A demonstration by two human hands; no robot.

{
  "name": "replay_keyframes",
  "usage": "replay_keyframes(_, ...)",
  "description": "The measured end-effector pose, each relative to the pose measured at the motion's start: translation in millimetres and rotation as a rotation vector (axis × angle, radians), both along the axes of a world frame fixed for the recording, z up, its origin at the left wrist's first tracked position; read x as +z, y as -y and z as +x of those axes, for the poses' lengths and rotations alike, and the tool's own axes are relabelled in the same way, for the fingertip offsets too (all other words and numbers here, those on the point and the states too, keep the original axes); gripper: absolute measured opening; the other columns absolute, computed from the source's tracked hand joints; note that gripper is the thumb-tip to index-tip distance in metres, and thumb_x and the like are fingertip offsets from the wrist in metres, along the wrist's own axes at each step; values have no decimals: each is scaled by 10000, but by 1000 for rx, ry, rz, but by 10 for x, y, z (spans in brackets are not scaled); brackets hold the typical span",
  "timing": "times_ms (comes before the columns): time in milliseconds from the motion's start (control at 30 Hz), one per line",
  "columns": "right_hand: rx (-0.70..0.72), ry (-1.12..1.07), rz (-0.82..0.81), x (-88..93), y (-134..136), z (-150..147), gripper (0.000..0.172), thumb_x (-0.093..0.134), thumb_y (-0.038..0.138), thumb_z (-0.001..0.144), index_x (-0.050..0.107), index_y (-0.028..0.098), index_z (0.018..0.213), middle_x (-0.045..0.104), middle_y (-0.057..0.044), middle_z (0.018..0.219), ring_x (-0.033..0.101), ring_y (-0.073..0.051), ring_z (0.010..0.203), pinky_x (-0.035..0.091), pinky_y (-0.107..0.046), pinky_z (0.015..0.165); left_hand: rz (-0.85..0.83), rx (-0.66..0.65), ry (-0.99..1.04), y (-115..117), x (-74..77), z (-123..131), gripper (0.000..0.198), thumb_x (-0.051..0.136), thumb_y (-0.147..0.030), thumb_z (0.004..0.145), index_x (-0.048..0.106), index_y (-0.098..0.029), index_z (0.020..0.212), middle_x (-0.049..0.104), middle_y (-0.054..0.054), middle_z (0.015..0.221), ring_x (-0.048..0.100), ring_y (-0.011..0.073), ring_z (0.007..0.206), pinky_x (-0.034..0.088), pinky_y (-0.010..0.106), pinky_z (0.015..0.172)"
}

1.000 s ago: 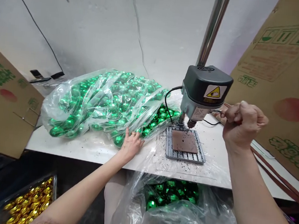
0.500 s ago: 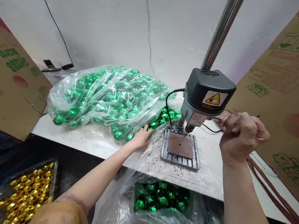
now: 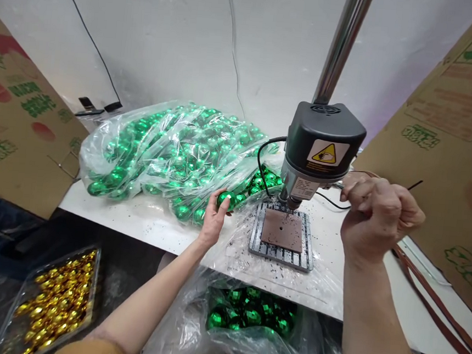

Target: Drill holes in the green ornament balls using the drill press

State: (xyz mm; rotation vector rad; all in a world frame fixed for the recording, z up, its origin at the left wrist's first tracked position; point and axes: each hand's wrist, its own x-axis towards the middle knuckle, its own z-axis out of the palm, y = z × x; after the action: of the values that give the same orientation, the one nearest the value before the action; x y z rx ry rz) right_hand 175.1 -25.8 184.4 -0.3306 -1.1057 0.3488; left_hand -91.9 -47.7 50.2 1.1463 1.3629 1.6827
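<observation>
A shiny green ball is held between the thumb and fingers of my left hand, at the open mouth of a clear bag of green balls. My right hand is closed round the lever of the drill press, to the right of its motor housing. Below the chuck, a brown square plate with a small dark hole lies on the slotted metal base. Dark shavings are scattered over and around both.
Cardboard boxes stand at the left and right. Below the white table are a clear tray of gold balls and an open plastic bag with green balls. Brown straps lie at the right.
My left hand has lifted a green ball from the bag's mouth and moved slightly left. My right hand stays on the lever. The view has shifted a little.
</observation>
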Motion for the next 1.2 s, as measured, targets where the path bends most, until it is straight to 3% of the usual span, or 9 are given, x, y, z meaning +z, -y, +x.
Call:
replay_keyframes(67,2,-6,14,-3,-8,-2,404,613,175,794,361,204,480,348,61,421,386,-84,408,348,-311,510,-109,-182,332,43,126,147,498,632,-601,946,623,-203,1246,708,66,1019,633,136,701,543,261,642)
replay_keyframes(133,7,-7,27,-7,-16,-3,403,606,170,807,365,203,485,351,61,425,396,-84,408,349,-309,510,-228,-363,562,63,235,267,452,630,-565,966,647,-176,1195,731,84,969,653,142,680,570,284,656)
replay_keyframes(233,17,10,36,-18,-28,6,395,591,163,832,383,200,498,376,57,440,426,-84,423,376,-311,532,-323,-483,702,56,337,383,358,628,-417,996,635,-214,1291,751,93,1041,735,189,838,619,337,761)
replay_keyframes(300,19,24,34,-28,-32,19,386,592,157,840,398,196,508,391,56,448,450,-82,439,397,-307,553,-351,-513,702,37,348,432,383,615,-393,1001,609,-246,1355,748,86,1063,734,182,841,613,319,740)
replay_keyframes(400,19,37,27,-41,-33,39,397,590,149,857,391,189,515,391,59,457,462,-72,454,406,-294,568,-340,-547,552,17,278,497,490,722,-435,927,600,-230,1355,729,62,1023,680,137,745,571,261,665)
replay_keyframes(567,33,44,24,-47,-29,40,437,605,179,902,392,187,520,361,64,472,431,-64,460,386,-286,555,-239,-486,158,-36,80,603,698,891,-508,752,587,-178,1287,715,65,1072,667,148,826,540,245,670)
replay_keyframes(700,36,35,42,-51,-36,26,457,615,203,925,384,195,530,343,61,480,384,-66,455,357,-298,543,-239,-516,-3,-169,-48,661,726,843,-591,770,598,-173,1311,722,81,1116,649,153,799,544,284,693)
replay_keyframes(933,36,65,84,-59,-48,29,440,619,238,943,407,205,558,356,57,487,370,-75,465,319,-299,514,-135,-528,-106,-352,-262,761,678,858,-519,762,617,-180,1297,737,89,1149,672,227,1047,545,347,917)
replay_keyframes(1200,-3,80,88,-69,-57,25,466,623,286,953,391,205,557,355,56,489,358,-75,473,334,-311,544,-92,-519,-324,-391,-261,815,624,871,-394,759,641,-166,1292,728,64,1042,666,183,850,543,305,755)
